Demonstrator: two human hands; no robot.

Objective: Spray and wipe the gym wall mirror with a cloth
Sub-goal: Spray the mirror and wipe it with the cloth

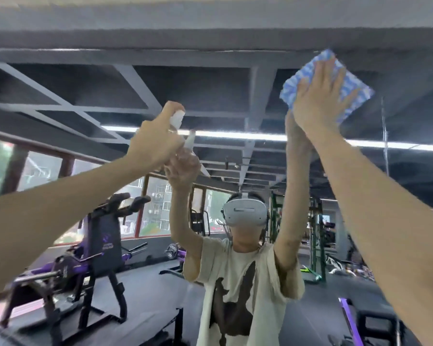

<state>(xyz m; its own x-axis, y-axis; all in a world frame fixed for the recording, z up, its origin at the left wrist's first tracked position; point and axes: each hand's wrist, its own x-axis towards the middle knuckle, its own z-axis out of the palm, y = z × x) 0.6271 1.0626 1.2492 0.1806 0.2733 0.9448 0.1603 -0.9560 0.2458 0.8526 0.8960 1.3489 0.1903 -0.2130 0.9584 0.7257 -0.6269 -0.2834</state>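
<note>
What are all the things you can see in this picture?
mirror: one, fills the view, showing the gym in reflection
spray bottle: one, white top, held up at centre left
cloth: one, blue and white, flat on the glass at upper right
weight machine: one, black and purple, reflected at lower left
windows: several, brown frames, reflected at left
light strip: one, white, across the reflected ceiling
reflected person: one, cream shirt, bottom centre
headset: one, white, on the reflected person
left hand: one, grips the spray bottle
right hand: one, fingers flat, presses the cloth
</note>
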